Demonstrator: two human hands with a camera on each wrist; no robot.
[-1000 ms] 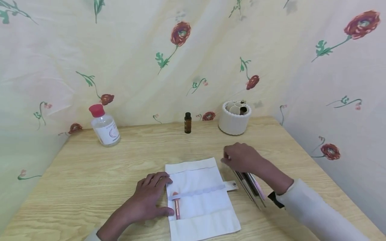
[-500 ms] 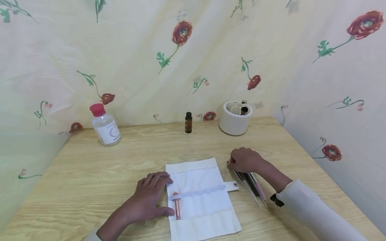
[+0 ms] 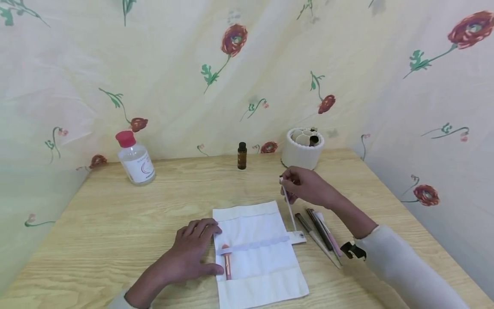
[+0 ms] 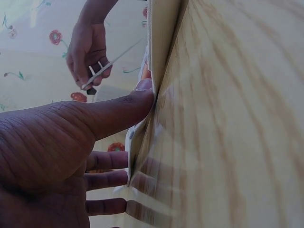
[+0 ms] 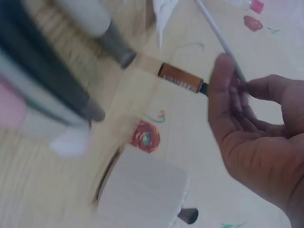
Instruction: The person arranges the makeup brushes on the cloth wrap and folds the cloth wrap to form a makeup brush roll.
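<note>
My right hand (image 3: pixel 308 185) pinches a thin white-handled brush (image 3: pixel 290 208) with a dark tip, above the table by the right edge of a white fabric brush roll (image 3: pixel 266 262). The brush slants down toward the roll's snap tab (image 3: pixel 297 237); thumb and fingertips grip it in the right wrist view. My left hand (image 3: pixel 194 251) rests at the roll's left edge, fingers spread, and the left wrist view shows its thumb (image 4: pixel 128 111) along the cloth edge. A pink brush (image 3: pixel 227 262) sits in the roll's leftmost pocket, under the strap.
Several brushes (image 3: pixel 318 234) lie side by side right of the roll. At the back stand a white pot (image 3: pixel 301 154) with a divided top, a small brown bottle (image 3: pixel 242 156) and a clear red-capped bottle (image 3: pixel 137 165). A floral cloth (image 3: pixel 173 77) hangs behind the table.
My right hand first reached down to the brushes, then lifted one thin brush up and left toward the roll. The left hand has stayed at the roll's edge.
</note>
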